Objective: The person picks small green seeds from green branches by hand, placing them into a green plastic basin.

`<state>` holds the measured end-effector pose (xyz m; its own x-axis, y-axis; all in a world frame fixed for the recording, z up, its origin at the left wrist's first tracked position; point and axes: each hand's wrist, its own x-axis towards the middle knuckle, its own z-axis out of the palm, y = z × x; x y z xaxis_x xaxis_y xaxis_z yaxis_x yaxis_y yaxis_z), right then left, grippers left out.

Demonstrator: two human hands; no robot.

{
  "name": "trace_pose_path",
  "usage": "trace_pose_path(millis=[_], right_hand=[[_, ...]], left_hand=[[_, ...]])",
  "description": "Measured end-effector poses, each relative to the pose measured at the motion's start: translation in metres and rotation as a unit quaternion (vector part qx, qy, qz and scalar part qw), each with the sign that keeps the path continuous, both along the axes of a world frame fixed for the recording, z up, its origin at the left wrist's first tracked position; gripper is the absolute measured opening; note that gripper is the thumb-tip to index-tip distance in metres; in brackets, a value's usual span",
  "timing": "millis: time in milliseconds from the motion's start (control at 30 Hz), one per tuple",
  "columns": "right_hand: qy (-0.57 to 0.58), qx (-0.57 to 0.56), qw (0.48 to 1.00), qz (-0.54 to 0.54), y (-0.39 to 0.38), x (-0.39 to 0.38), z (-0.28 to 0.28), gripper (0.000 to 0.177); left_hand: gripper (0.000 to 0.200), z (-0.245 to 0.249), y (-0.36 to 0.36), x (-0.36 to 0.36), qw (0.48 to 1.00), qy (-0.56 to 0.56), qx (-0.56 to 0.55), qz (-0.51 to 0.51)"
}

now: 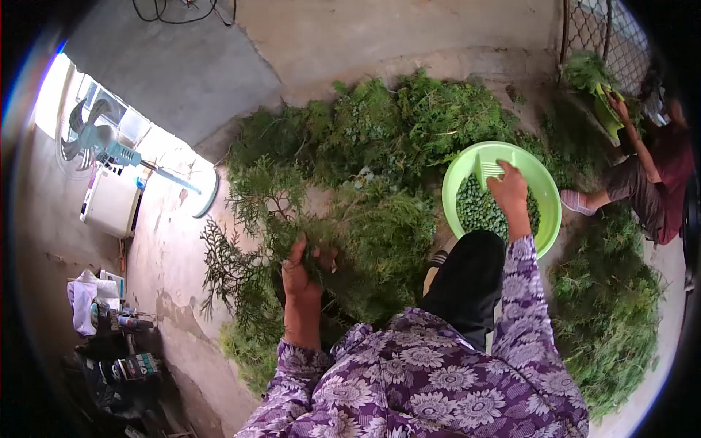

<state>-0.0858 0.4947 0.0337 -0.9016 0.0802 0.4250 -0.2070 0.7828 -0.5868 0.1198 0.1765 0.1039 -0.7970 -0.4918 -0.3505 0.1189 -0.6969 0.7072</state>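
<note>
My left hand is closed around a leafy evergreen branch, whose flat, scaly sprays spread up and to the left. Part of the fingers is hidden by the foliage. A light green plastic basin with a ribbed washboard panel stands beside my right knee. Many small round green cones lie in it. Over this basin hangs my right hand, palm down, fingers loosely bent and apart near the ribs; I see nothing held in them.
Cut evergreen branches are heaped along the wall and at the right. Another person sits at the right, a hand at a yellow-green container. A standing fan and a dark, loaded motorbike-like object are at the left.
</note>
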Motion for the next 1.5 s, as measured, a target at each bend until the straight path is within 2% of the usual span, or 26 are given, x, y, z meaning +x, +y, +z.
trace_pose_path(millis=[67,100,167,233,333,433,500,533,567,600,667,733,833,900,967,1033,1067,1100,1133,1167,1233,1267,1333,1400,1467,1500], right_hand=[[-0.195,-0.233,0.945,0.122,-0.015,0.028,-0.006,0.042],[-0.255,-0.343,0.878,0.215,-0.022,0.039,-0.018,0.042],[-0.366,-0.375,0.771,0.362,-0.049,0.079,-0.018,0.042],[-0.39,-0.218,0.775,0.447,-0.083,0.108,-0.033,0.041],[-0.379,-0.174,0.736,0.533,-0.126,0.133,-0.014,0.046],[-0.453,-0.236,0.717,0.474,-0.15,0.134,0.003,0.053],[-0.31,-0.481,0.618,0.538,-0.155,0.134,0.024,0.06],[-0.304,-0.484,0.623,0.534,-0.157,0.131,0.029,0.06],[-0.378,-0.422,0.675,0.472,-0.158,0.128,0.033,0.055],[-0.448,-0.355,0.716,0.402,-0.16,0.126,0.037,0.052],[-0.429,-0.398,0.72,0.372,-0.163,0.13,0.044,0.048],[-0.411,-0.438,0.722,0.344,-0.16,0.131,0.054,0.057],[-0.448,-0.362,0.772,0.269,-0.158,0.13,0.058,0.044],[-0.188,-0.266,0.924,0.202,-0.164,0.127,0.03,0.036],[-0.113,-0.252,0.945,0.175,-0.162,0.116,0.014,0.031],[-0.039,-0.235,0.96,0.148,-0.152,0.108,0.012,0.026],[-0.002,-0.147,0.974,0.172,-0.145,0.103,0.012,0.023],[0.034,-0.057,0.979,0.195,-0.143,0.101,0.013,0.021],[-0.041,0.041,0.978,0.199,-0.144,0.101,0.008,0.019],[-0.04,0.042,0.977,0.203,-0.146,0.103,0.001,0.019],[-0.014,0.193,0.959,0.206,-0.151,0.107,-0.014,0.019],[-0.013,0.195,0.957,0.214,-0.156,0.106,-0.016,0.019],[0.019,-0.073,0.948,0.31,-0.165,0.102,-0.018,0.04],[0.014,-0.015,0.949,0.314,-0.161,0.119,0.013,0.041],[-0.007,0.083,0.95,0.301,-0.162,0.129,0.036,0.041],[-0.007,0.085,0.949,0.304,-0.164,0.131,0.034,0.041]], left_hand=[[0.024,0.002,-0.001,-0.001,0.998,0.023,-0.021,-0.047],[0.024,0.003,-0.001,-0.001,0.998,0.023,-0.021,-0.047],[0.018,0.005,-0.001,-0.003,0.999,-0.003,0.004,-0.039],[0.019,-0.004,-0.003,-0.005,0.998,0.033,0.024,-0.053],[0.018,-0.011,0.002,-0.01,0.995,0.046,0.044,-0.081],[0.02,-0.018,0.009,-0.013,0.994,0.026,0.026,-0.105],[0.021,-0.011,0.025,-0.015,0.992,0.027,0.011,-0.119],[0.022,0.006,0.046,-0.014,0.995,-0.035,-0.023,-0.086],[0.022,0.016,0.057,-0.013,0.992,-0.096,-0.057,-0.052],[0.025,0.0,0.05,-0.013,0.992,-0.074,-0.023,-0.095],[0.026,-0.012,0.047,-0.014,0.991,-0.033,-0.019,-0.131],[0.028,-0.012,0.048,-0.019,0.986,0.008,-0.014,-0.164],[0.031,-0.006,0.057,-0.023,0.99,-0.059,-0.028,-0.122],[0.033,-0.004,0.065,-0.021,0.986,-0.043,-0.033,-0.155],[0.035,-0.025,0.058,-0.016,0.985,-0.023,-0.014,-0.171],[0.035,-0.031,0.057,-0.008,0.967,-0.03,-0.186,-0.173],[0.035,-0.032,0.056,-0.001,0.967,-0.029,-0.187,-0.174],[0.037,-0.02,0.06,0.008,0.929,-0.048,-0.308,-0.198],[0.04,-0.01,0.064,0.015,0.876,-0.067,-0.425,-0.217],[0.04,-0.003,0.067,0.017,0.878,-0.068,-0.424,-0.213],[0.047,0.008,0.073,0.014,0.768,0.082,-0.615,-0.16],[0.054,0.007,0.074,0.006,0.754,0.099,-0.64,-0.107],[0.058,-0.004,0.069,-0.016,0.758,0.071,-0.641,-0.097],[0.062,-0.012,0.067,-0.022,0.761,0.042,-0.641,-0.087],[0.061,-0.018,0.072,-0.023,0.939,0.016,-0.298,-0.17],[0.061,-0.025,0.069,-0.025,0.94,0.015,-0.296,-0.168]])
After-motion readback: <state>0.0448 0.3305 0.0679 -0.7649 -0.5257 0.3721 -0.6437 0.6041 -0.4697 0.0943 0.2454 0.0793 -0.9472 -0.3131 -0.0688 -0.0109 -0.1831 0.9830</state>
